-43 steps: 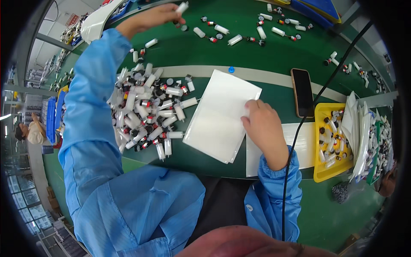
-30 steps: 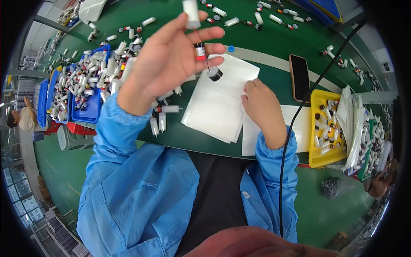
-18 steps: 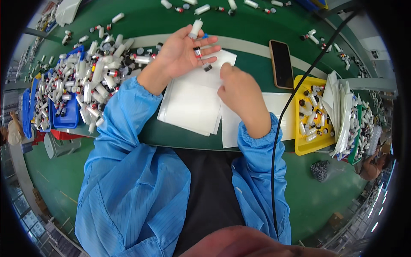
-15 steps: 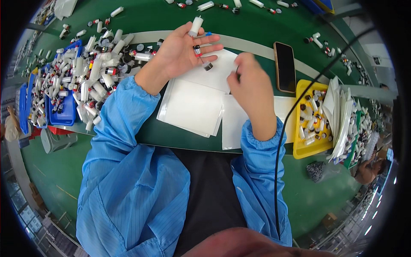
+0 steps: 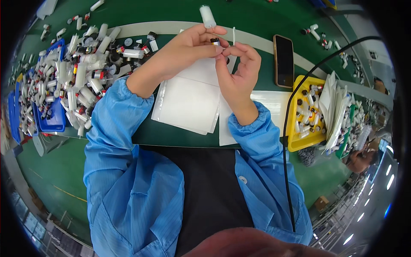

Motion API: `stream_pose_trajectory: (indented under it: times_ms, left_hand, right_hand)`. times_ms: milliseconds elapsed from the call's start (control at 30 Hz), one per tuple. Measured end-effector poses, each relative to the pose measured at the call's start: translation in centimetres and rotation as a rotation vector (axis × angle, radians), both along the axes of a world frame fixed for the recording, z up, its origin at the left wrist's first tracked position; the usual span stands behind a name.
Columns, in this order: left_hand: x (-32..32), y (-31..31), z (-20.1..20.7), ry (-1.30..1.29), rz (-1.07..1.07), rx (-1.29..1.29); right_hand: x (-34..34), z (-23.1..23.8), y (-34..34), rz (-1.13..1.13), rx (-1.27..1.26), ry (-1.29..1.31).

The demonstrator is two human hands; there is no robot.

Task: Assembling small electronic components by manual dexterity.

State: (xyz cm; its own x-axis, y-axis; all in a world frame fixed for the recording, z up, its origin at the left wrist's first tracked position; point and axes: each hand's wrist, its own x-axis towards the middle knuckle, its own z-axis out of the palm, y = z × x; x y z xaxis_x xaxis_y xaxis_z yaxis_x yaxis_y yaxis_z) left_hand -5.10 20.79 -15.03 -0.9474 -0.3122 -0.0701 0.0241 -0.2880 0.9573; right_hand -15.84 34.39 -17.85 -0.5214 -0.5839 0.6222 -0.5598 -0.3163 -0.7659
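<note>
While the left hand (image 5: 186, 47) pinches a small white plastic tube with a dark and red end (image 5: 209, 23) above the white paper sheets (image 5: 188, 100), the right hand (image 5: 237, 64) closes its fingertips on the lower end. The tube looks light, stiff and smooth, so a grip on the body seems safest.

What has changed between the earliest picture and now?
The left hand came back from the far table holding a white tube. The right hand left the white sheets and rose to meet it. The phone and yellow bin stayed put.
</note>
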Motion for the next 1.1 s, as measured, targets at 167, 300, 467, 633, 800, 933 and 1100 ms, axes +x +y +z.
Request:
stream_pose_trajectory:
  times_ms: [167,300,467,633,800,933,1100]
  left_hand:
    - [0.0,-0.6,0.1,0.032,0.023,-0.085]
    - [0.0,-0.1,0.3,-0.009,0.048,-0.049]
    - [0.1,-0.1,-0.1,0.01,0.007,-0.102]
    - [-0.1,0.0,-0.4,0.058,-0.044,-0.172]
    - [-0.1,0.2,-0.9,0.095,-0.104,-0.206]
    - [0.0,0.5,-0.7,0.127,-0.141,-0.192]
    - [0.2,0.7,-0.7,0.081,-0.152,-0.252]
  right_hand:
    - [-0.6,-0.8,-0.2,0.029,0.011,-0.128]
    - [-1.4,-0.6,-0.1,0.116,-0.013,-0.256]
    - [-3.1,0.8,0.6,0.277,-0.035,-0.601]
    - [-4.5,1.8,1.4,0.461,0.105,-0.789]
    - [-4.4,2.1,1.8,0.518,0.205,-0.786]
    - [-4.3,2.0,1.7,0.497,0.273,-0.759]
    - [-3.9,1.6,1.6,0.417,0.326,-0.687]
